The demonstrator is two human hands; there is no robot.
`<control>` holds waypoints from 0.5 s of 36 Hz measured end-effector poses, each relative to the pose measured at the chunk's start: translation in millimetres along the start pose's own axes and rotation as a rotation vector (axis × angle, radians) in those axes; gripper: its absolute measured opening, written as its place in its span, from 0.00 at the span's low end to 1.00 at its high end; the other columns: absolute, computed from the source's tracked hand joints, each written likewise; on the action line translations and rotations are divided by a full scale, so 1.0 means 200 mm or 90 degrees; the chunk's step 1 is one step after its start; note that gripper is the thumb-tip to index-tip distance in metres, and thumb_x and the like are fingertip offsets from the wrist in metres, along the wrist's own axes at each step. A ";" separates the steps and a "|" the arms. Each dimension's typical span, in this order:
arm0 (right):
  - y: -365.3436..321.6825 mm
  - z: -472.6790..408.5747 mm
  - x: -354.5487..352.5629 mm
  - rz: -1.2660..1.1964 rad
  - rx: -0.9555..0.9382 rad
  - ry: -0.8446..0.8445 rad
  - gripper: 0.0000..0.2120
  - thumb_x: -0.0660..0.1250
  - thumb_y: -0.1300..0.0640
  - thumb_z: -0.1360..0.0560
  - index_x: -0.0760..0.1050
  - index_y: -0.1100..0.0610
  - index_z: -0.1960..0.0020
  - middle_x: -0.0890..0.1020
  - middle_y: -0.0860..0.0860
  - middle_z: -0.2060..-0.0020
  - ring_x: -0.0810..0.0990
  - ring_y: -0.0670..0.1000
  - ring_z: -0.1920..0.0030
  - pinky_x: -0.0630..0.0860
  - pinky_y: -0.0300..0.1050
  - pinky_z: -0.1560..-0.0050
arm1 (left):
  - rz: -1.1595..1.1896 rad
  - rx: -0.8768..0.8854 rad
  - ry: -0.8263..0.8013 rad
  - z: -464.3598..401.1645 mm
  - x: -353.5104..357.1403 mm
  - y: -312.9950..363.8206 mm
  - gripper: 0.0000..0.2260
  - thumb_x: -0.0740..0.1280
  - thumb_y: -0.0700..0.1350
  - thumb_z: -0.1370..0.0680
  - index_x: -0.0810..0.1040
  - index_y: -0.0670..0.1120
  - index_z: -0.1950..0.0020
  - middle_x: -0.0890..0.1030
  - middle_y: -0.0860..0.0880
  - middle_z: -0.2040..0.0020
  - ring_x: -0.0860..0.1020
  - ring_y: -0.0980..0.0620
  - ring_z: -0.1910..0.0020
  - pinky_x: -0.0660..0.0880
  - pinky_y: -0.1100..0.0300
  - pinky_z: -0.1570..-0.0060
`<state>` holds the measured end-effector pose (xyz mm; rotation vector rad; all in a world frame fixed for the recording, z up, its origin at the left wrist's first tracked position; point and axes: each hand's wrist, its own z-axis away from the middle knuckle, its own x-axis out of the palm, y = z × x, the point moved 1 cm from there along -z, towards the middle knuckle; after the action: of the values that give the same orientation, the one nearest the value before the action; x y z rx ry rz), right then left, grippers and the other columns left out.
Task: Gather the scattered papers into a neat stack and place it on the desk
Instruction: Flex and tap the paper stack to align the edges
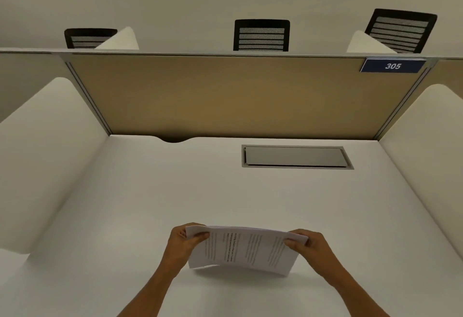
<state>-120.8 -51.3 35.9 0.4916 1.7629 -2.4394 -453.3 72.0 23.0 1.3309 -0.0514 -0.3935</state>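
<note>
The stack of papers [244, 247] is held above the white table [150, 191], near its front edge and roughly centred between the two side dividers. The sheets are gathered into one bundle with printed text facing the camera (the lines run sideways, too blurred to read). The bundle bows slightly, its upper edge arching between the two grips. Its lower edge sits close to the table surface; whether it touches cannot be determined from this view.

The left hand [184, 242] is closed on the left end of the stack, thumb across the front face and the fingers wrapped behind. The right hand [307, 245] is closed on the right end in the same manner, thumb on the front and the fingers behind the sheets. Both forearms enter from the bottom of the frame and converge on the stack.

Surroundings:

- A grey recessed cover plate [295, 156] is set into the table toward the rear, right of centre, well apart from the papers.
- A curved cable cut-out [173, 139] is located at the rear edge of the table, left of centre.
- A tan partition panel [238, 96] stands upright along the rear edge of the table.
- A blue number plate [392, 66] reading "305" is fixed at the upper right corner of the panel.
- White side dividers [47, 156] flank the table on both sides.
- Three black mesh chair backs [261, 35] are visible beyond the panel.
</note>
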 end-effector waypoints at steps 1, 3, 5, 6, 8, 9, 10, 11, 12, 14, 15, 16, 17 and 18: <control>0.01 0.00 0.02 -0.030 0.006 0.011 0.05 0.72 0.59 0.24 0.86 0.51 0.52 0.87 0.51 0.56 0.85 0.46 0.56 0.79 0.37 0.56 | 0.004 -0.004 0.004 0.01 0.00 -0.01 0.10 0.72 0.35 0.25 0.88 0.49 0.59 0.88 0.46 0.59 0.85 0.53 0.61 0.80 0.65 0.64; 0.03 0.00 0.06 -0.064 0.016 0.013 0.06 0.73 0.60 0.24 0.86 0.52 0.50 0.87 0.51 0.53 0.85 0.46 0.53 0.80 0.37 0.55 | 0.012 -0.008 0.014 0.01 -0.02 -0.04 0.11 0.72 0.34 0.25 0.88 0.49 0.58 0.88 0.46 0.59 0.85 0.55 0.61 0.80 0.66 0.64; 0.05 0.00 0.09 -0.068 0.021 0.009 0.09 0.73 0.62 0.25 0.86 0.49 0.50 0.87 0.49 0.51 0.85 0.45 0.50 0.80 0.36 0.53 | 0.017 -0.007 0.017 0.02 -0.03 -0.05 0.10 0.73 0.34 0.26 0.88 0.49 0.58 0.88 0.46 0.58 0.84 0.55 0.61 0.79 0.66 0.65; 0.05 -0.01 0.11 -0.068 0.024 0.008 0.10 0.73 0.62 0.25 0.86 0.48 0.50 0.87 0.48 0.51 0.85 0.45 0.49 0.79 0.35 0.52 | 0.016 -0.006 0.015 0.02 -0.03 -0.05 0.10 0.73 0.34 0.26 0.88 0.49 0.58 0.88 0.46 0.58 0.84 0.56 0.61 0.79 0.67 0.64; 0.05 -0.01 0.13 -0.063 0.021 0.008 0.10 0.71 0.61 0.23 0.86 0.47 0.49 0.88 0.48 0.51 0.85 0.45 0.49 0.79 0.33 0.52 | 0.010 -0.009 0.009 0.02 -0.04 -0.06 0.11 0.73 0.33 0.26 0.88 0.49 0.58 0.88 0.46 0.58 0.84 0.56 0.61 0.79 0.67 0.64; 0.05 -0.01 0.14 -0.060 0.017 0.014 0.11 0.70 0.61 0.22 0.86 0.47 0.49 0.88 0.48 0.52 0.85 0.45 0.50 0.79 0.33 0.52 | 0.006 -0.011 0.004 0.02 -0.04 -0.06 0.11 0.73 0.34 0.26 0.88 0.50 0.58 0.88 0.46 0.58 0.84 0.56 0.60 0.79 0.67 0.63; 0.04 -0.02 0.14 -0.059 0.013 0.022 0.11 0.69 0.60 0.21 0.86 0.46 0.50 0.88 0.48 0.53 0.85 0.45 0.51 0.79 0.33 0.53 | 0.001 -0.014 -0.001 0.02 -0.04 -0.06 0.11 0.73 0.34 0.26 0.88 0.51 0.57 0.88 0.47 0.58 0.84 0.56 0.60 0.79 0.67 0.63; 0.04 -0.02 0.14 -0.061 0.009 0.030 0.11 0.69 0.59 0.21 0.86 0.45 0.49 0.88 0.48 0.53 0.85 0.45 0.51 0.79 0.33 0.53 | -0.004 -0.015 -0.006 0.02 -0.04 -0.06 0.11 0.74 0.35 0.26 0.88 0.51 0.57 0.88 0.47 0.57 0.85 0.56 0.60 0.79 0.67 0.63; 0.03 -0.02 0.14 -0.066 0.005 0.037 0.12 0.68 0.59 0.21 0.86 0.44 0.49 0.88 0.48 0.53 0.85 0.44 0.52 0.79 0.33 0.54 | -0.006 -0.013 -0.009 0.02 -0.04 -0.05 0.10 0.74 0.36 0.26 0.88 0.52 0.56 0.88 0.48 0.57 0.85 0.56 0.59 0.80 0.67 0.62; 0.01 -0.03 0.14 -0.070 -0.007 0.046 0.14 0.68 0.59 0.21 0.86 0.41 0.49 0.88 0.47 0.54 0.85 0.43 0.53 0.79 0.33 0.55 | -0.008 -0.007 -0.005 0.02 -0.04 -0.05 0.11 0.74 0.37 0.26 0.88 0.54 0.56 0.88 0.48 0.57 0.85 0.54 0.59 0.81 0.65 0.62; 0.01 -0.03 0.14 -0.070 -0.013 0.050 0.15 0.68 0.60 0.21 0.86 0.41 0.49 0.88 0.46 0.54 0.85 0.42 0.54 0.79 0.33 0.55 | -0.010 -0.004 0.001 0.02 -0.05 -0.05 0.12 0.74 0.37 0.26 0.88 0.54 0.56 0.88 0.49 0.57 0.86 0.54 0.59 0.81 0.65 0.62; 0.01 -0.03 0.14 -0.071 -0.017 0.056 0.15 0.68 0.60 0.21 0.86 0.40 0.50 0.88 0.45 0.54 0.85 0.42 0.54 0.79 0.32 0.56 | -0.013 0.001 0.007 0.02 -0.04 -0.04 0.12 0.74 0.36 0.26 0.88 0.55 0.56 0.88 0.49 0.58 0.86 0.54 0.59 0.81 0.65 0.62; 0.01 -0.03 0.13 -0.072 -0.020 0.062 0.16 0.68 0.61 0.21 0.86 0.40 0.50 0.88 0.45 0.54 0.85 0.41 0.55 0.79 0.32 0.56 | -0.014 0.007 0.010 0.03 -0.04 -0.04 0.12 0.74 0.36 0.26 0.88 0.55 0.56 0.88 0.49 0.58 0.86 0.54 0.58 0.81 0.65 0.62; 0.01 -0.03 0.13 -0.076 -0.020 0.068 0.16 0.68 0.62 0.21 0.86 0.40 0.50 0.88 0.45 0.54 0.85 0.42 0.54 0.78 0.32 0.56 | -0.013 0.010 0.011 0.03 -0.04 -0.05 0.13 0.73 0.36 0.25 0.88 0.55 0.56 0.88 0.49 0.58 0.86 0.53 0.58 0.81 0.65 0.62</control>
<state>-143.9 -44.4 23.9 0.5385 1.9220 -2.5038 -464.2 66.5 17.2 1.3513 -0.0262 -0.3988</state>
